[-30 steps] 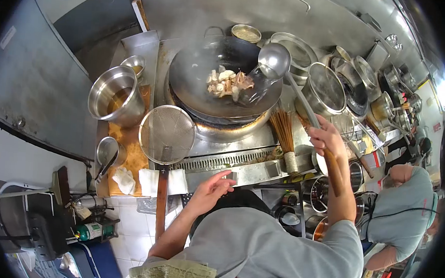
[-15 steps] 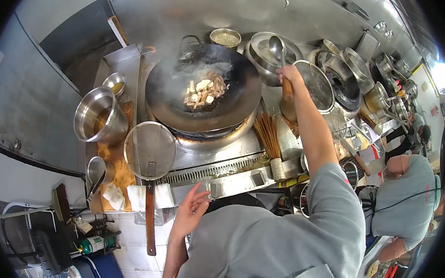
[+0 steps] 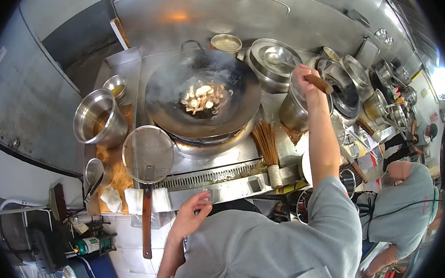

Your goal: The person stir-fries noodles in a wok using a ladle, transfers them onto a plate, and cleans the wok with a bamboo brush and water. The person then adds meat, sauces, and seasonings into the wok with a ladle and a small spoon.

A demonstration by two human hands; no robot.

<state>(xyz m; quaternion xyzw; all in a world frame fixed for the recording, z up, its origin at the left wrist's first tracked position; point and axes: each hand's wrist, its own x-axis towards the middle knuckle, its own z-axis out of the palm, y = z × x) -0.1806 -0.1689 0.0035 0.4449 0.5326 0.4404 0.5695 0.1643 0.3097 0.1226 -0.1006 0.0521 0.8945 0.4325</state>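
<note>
My right hand (image 3: 305, 79) is closed round the wooden handle of a ladle (image 3: 319, 84). The ladle's metal bowl appears to be over the wide steel pot (image 3: 272, 78) behind the stove's right side; its exact depth there I cannot tell. Left of it sits a large black wok (image 3: 161, 102) on the burner, holding pale sliced pieces of food (image 3: 203, 96) that steam. Held near the stove's front edge, my left hand (image 3: 193, 214) is empty, its fingers loosely bent and apart.
A bamboo brush (image 3: 266, 146) lies right of the wok. At front left are a long-handled strainer (image 3: 148, 157), a steel pot (image 3: 99, 118), a small bowl (image 3: 114, 87) and white cloths (image 3: 150, 201). A tall pot (image 3: 293, 112) stands under my right arm; a co-worker (image 3: 402, 201) is at right.
My right hand has moved right and turned the ladle, bringing its bowl down from upright toward the wide steel pot. The food in the wok has shifted slightly. My left hand stays near the front edge.
</note>
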